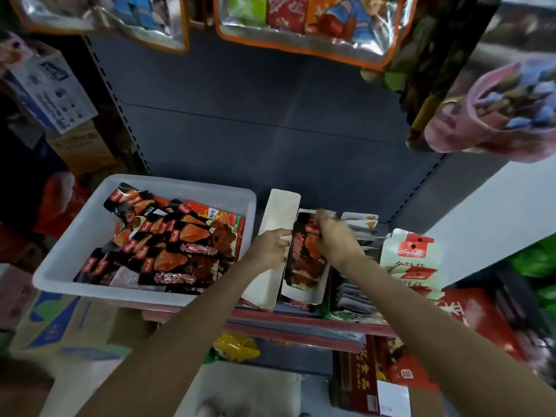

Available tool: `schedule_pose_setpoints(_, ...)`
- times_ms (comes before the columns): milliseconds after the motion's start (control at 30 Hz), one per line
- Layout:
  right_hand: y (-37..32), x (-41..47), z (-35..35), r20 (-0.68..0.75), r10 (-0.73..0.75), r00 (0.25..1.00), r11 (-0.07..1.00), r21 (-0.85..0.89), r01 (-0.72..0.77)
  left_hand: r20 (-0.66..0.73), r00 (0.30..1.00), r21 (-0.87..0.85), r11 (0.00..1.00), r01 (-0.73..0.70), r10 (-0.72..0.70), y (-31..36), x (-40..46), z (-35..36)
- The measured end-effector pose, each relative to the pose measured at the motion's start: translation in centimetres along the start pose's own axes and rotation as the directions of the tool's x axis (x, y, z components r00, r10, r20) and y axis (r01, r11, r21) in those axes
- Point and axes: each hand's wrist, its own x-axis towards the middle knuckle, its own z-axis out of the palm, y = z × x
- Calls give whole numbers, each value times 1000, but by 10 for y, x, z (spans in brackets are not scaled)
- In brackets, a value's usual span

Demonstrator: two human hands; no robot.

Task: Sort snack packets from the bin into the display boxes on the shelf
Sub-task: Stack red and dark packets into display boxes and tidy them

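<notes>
White plastic bin (75,236) sits at lower left of the frame, heaped with black-and-red snack packets (168,248). Right of it, at centre, your right hand (334,236) pinches the top of one black packet (305,257) standing in an open display box (322,291) on the shelf (301,322). Your left hand (267,248) has curled fingers at the packet's left edge, against the box's raised white flap (278,218).

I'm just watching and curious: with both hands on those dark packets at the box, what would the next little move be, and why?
Probably let go and reach back to the white bin. The black packets already lie in the open display box, with the left hand and right hand steadying them, and many matching packets remain in the bin.
</notes>
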Motion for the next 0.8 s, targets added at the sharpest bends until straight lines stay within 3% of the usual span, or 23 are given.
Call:
schedule_pose_setpoints(100,0,-5,14,86,-48,995,944,-322,73,-7,1000,20,1000,-5,5,-2,1,0)
schedule_pose_setpoints(233,-1,-4,28,44,-92,995,898,-428,102,3,1000,49,999,-16,16,-3,-3,-3)
schedule_pose_setpoints(400,-4,2,30,-45,-101,994,940,-331,81,-145,980,138,983,-118,138,-7,-15,-20)
schedule_pose_setpoints(567,-39,7,32,-63,-161,985,987,-12,160,-349,885,309,930,-201,307,-32,-32,-65)
schedule_pose_setpoints(667,-75,14,42,-51,-219,974,968,117,223,-406,870,411,906,-99,279,-59,-41,-103)
schedule_pose_setpoints(800,-124,31,70,74,-253,965,956,172,237,-399,910,434,897,78,113,-88,-50,-149)
